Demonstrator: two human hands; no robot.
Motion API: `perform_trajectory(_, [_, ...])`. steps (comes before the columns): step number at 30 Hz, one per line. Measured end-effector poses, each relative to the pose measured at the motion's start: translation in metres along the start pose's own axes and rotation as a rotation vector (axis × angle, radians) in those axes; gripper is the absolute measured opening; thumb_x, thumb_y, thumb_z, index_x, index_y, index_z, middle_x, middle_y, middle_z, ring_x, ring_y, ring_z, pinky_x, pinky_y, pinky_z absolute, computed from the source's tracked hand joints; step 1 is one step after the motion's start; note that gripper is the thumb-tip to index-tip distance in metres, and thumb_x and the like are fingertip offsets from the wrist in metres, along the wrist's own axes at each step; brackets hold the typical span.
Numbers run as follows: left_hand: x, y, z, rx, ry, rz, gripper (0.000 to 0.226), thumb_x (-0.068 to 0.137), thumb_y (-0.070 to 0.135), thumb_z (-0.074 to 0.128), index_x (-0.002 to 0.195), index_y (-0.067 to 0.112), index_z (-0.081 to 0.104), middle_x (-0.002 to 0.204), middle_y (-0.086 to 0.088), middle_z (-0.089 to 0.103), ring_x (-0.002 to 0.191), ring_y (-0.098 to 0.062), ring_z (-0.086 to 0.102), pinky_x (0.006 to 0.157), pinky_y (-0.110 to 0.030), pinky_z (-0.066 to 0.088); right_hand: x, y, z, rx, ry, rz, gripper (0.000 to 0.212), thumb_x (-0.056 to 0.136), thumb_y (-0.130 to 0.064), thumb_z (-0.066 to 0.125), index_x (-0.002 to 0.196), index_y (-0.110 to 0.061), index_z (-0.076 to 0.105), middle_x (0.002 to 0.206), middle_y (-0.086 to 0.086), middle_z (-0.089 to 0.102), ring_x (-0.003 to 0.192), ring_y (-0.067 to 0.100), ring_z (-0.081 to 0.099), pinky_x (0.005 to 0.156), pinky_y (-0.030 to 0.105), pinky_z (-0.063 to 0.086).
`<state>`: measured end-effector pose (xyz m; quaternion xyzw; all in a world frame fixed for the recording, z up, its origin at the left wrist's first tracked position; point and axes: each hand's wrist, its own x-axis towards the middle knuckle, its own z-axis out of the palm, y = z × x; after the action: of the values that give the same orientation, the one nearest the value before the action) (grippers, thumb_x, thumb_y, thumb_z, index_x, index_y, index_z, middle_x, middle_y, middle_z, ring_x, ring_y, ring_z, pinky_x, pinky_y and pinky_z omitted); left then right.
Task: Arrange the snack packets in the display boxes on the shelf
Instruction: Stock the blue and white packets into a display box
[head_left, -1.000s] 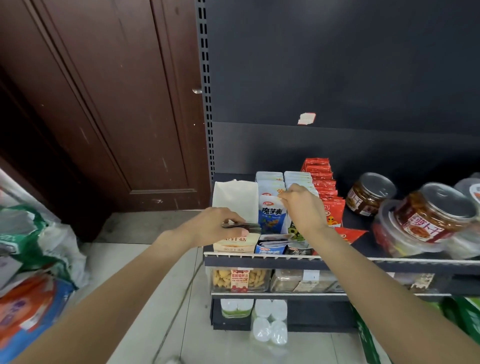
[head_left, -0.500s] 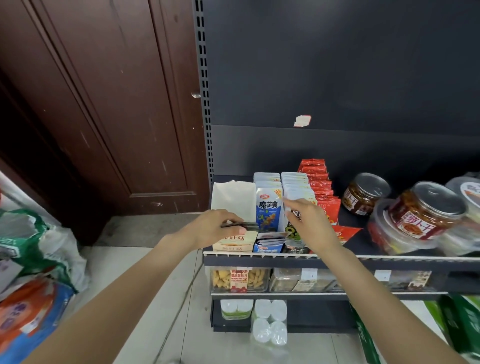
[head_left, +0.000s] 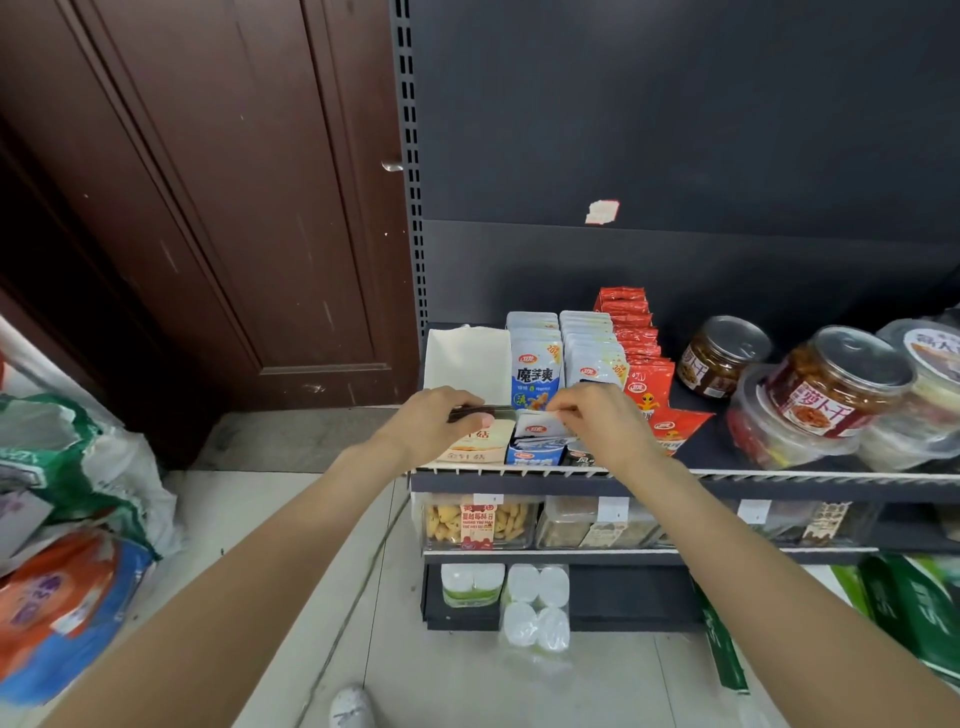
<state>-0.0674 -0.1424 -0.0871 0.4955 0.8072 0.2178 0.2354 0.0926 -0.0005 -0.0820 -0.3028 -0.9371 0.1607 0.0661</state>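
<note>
On the dark shelf (head_left: 779, 475) stand display boxes side by side. A white box (head_left: 467, 358) at the left looks hollow behind its cream front. Beside it a blue box (head_left: 535, 457) holds upright blue-white snack packets (head_left: 537, 374), then a second row of white packets (head_left: 592, 353), then red packets (head_left: 639, 353). My left hand (head_left: 441, 423) grips a thin stack of dark packets (head_left: 483, 413) over the white box's front. My right hand (head_left: 602, 421) pinches a white packet (head_left: 537, 426) at the front of the blue box.
Round jars and tubs of pickles (head_left: 831, 384) crowd the shelf's right side. Clear bins (head_left: 478, 522) fill the shelf below, and paper rolls (head_left: 535, 605) sit under that. Sacks (head_left: 67, 519) lie on the floor at left beside a brown door (head_left: 234, 208).
My right hand has come down and toward me from the white packet row to the front of the blue box, and now pinches a white packet. My left hand has barely moved.
</note>
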Motion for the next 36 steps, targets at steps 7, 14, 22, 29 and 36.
perform_trajectory(7, [-0.001, 0.000, 0.001, -0.035, 0.009, -0.024, 0.043, 0.094, 0.040, 0.052, 0.131, 0.019, 0.054, 0.134, -0.001, 0.055, 0.121, -0.018, 0.048, 0.093, -0.023, 0.035, -0.003, 0.007, -0.014, 0.282, 0.064, 0.063, 0.009, 0.084, -0.013, 0.068, 0.079, -0.020, 0.072, 0.079, -0.004, 0.067, 0.078, 0.015, 0.064, 0.075, 0.036, 0.053])
perform_trajectory(14, [-0.006, 0.025, -0.006, -0.116, 0.226, 0.051, 0.040, 0.098, 0.034, 0.044, 0.137, 0.022, 0.048, 0.119, -0.007, 0.061, 0.110, -0.018, 0.055, 0.090, -0.023, 0.038, -0.017, -0.003, -0.055, 0.368, 0.390, -0.021, 0.006, 0.083, -0.014, 0.069, 0.079, -0.014, 0.071, 0.071, -0.010, 0.064, 0.065, -0.005, 0.055, 0.063, 0.005, 0.040])
perform_trajectory(22, [0.004, 0.052, -0.015, -0.698, 0.027, -0.283, 0.046, 0.097, 0.044, 0.042, 0.127, 0.011, 0.053, 0.098, -0.010, 0.068, 0.078, -0.017, 0.067, 0.078, -0.025, 0.051, -0.028, -0.001, -0.083, 0.632, 0.487, -0.071, 0.008, 0.083, -0.009, 0.068, 0.078, -0.016, 0.069, 0.078, -0.004, 0.069, 0.073, 0.006, 0.062, 0.070, 0.016, 0.049])
perform_trajectory(29, [-0.002, 0.061, -0.021, -1.134, -0.084, -0.286, 0.016, 0.094, 0.016, 0.056, 0.103, 0.005, 0.061, 0.107, -0.014, 0.067, 0.087, -0.015, 0.068, 0.072, -0.017, 0.057, -0.038, 0.007, -0.091, 0.827, 0.478, -0.057, 0.014, 0.082, -0.008, 0.068, 0.075, -0.021, 0.069, 0.082, -0.002, 0.071, 0.079, 0.008, 0.066, 0.075, 0.018, 0.051])
perform_trajectory(36, [0.003, 0.061, -0.019, -1.104, 0.210, -0.222, 0.034, 0.085, 0.004, 0.065, 0.119, 0.004, 0.058, 0.113, -0.014, 0.063, 0.099, -0.016, 0.064, 0.083, -0.017, 0.051, -0.034, 0.017, -0.078, 0.931, 0.400, 0.127, 0.016, 0.090, -0.010, 0.060, 0.101, -0.015, 0.070, 0.098, 0.005, 0.071, 0.089, 0.016, 0.069, 0.081, 0.031, 0.057])
